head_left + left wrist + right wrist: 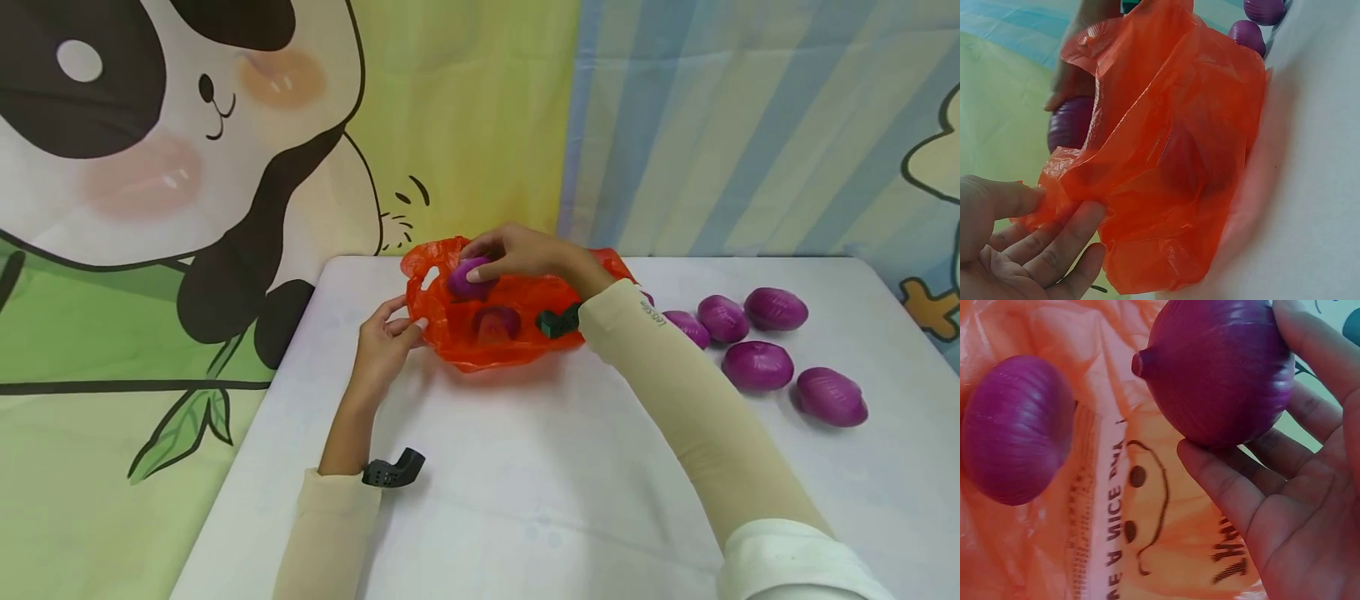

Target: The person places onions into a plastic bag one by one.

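My right hand (517,252) grips a purple onion (1222,369) between thumb and fingers, over the mouth of a red plastic bag (457,333). In the right wrist view its short stem end points left. A second onion (1019,428) lies inside the bag, also showing through the film in the head view. With thumb and fingertips, my left hand (384,337) pinches the bag's left edge beside its handle hole. The left wrist view shows the film bunched between thumb (1013,199) and fingers, with the gripped onion (1071,124) behind the bag's rim.
Several more purple onions (757,367) lie on the white table (525,483) right of the bag, some partly behind my right forearm. A curtain with a printed panda (300,192) hangs behind the table. Each wrist wears a small dark camera mount (393,469).
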A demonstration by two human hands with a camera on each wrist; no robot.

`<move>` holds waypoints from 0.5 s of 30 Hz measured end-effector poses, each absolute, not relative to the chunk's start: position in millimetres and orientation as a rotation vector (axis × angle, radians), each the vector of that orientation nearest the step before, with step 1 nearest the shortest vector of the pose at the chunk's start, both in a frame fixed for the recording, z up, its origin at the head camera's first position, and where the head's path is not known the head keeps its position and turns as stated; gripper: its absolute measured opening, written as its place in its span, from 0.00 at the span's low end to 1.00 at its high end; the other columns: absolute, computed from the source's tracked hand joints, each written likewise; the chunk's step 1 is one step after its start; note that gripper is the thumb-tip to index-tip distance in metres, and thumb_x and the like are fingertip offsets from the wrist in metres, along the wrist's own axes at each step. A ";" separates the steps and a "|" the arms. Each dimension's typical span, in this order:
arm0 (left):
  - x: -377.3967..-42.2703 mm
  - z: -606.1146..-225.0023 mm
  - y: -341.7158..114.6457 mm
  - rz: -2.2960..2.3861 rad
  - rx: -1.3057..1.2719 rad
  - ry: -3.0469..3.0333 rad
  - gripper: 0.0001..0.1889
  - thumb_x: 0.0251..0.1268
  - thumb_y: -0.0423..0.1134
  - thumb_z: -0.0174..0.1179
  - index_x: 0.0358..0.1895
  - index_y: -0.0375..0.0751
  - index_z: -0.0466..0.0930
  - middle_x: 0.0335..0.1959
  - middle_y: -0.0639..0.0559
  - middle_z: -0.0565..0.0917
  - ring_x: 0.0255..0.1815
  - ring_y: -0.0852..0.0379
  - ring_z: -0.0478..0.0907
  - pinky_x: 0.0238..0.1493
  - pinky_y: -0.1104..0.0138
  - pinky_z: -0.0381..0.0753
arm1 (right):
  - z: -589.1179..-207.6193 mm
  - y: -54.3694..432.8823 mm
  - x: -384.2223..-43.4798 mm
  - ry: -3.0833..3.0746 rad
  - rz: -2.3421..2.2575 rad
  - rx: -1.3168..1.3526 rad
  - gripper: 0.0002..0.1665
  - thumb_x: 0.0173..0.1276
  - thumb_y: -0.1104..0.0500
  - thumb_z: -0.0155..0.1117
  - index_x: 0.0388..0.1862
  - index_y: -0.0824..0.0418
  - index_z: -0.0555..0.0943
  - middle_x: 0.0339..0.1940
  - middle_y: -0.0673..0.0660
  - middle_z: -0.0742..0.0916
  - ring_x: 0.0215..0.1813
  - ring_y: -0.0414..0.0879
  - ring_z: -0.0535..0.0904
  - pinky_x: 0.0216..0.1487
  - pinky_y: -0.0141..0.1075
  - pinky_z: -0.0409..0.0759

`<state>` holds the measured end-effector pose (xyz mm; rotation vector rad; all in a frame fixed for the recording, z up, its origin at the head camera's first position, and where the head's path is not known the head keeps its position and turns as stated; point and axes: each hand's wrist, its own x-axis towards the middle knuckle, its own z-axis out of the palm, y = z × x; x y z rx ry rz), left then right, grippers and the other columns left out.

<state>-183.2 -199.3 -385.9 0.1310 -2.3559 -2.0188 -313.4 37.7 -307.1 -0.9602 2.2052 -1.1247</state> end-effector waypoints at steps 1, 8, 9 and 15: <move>-183.2 -385.8 -199.0 -2.027 0.125 -2.347 0.27 0.69 0.37 0.59 0.70 0.45 0.66 0.48 0.41 0.85 0.40 0.50 0.86 0.54 0.60 0.79 | -309.4 37.7 -313.4 2.212 -1.108 -0.957 0.28 0.65 0.52 0.69 0.63 0.60 0.77 0.53 0.55 0.84 0.52 0.47 0.80 0.53 0.38 0.81; -183.2 -386.3 -198.0 -2.047 0.088 -2.306 0.26 0.68 0.35 0.60 0.69 0.41 0.67 0.46 0.37 0.84 0.36 0.50 0.86 0.53 0.62 0.80 | -319.3 39.7 -313.5 2.247 -1.034 -0.959 0.30 0.66 0.51 0.68 0.64 0.59 0.76 0.55 0.53 0.83 0.54 0.46 0.79 0.54 0.37 0.79; -183.3 -386.4 -198.0 -2.046 0.086 -2.306 0.26 0.68 0.35 0.60 0.69 0.41 0.67 0.46 0.37 0.84 0.36 0.50 0.86 0.53 0.61 0.80 | -319.6 40.0 -313.2 2.255 -1.028 -0.957 0.30 0.66 0.51 0.68 0.64 0.59 0.76 0.55 0.53 0.83 0.54 0.46 0.79 0.54 0.37 0.79; -182.2 -384.8 -198.2 -2.053 0.077 -2.296 0.27 0.68 0.35 0.60 0.69 0.40 0.66 0.46 0.37 0.84 0.37 0.50 0.86 0.56 0.60 0.78 | -324.9 40.3 -314.4 2.252 -0.985 -0.930 0.30 0.65 0.51 0.69 0.64 0.60 0.76 0.54 0.54 0.83 0.52 0.46 0.79 0.53 0.38 0.80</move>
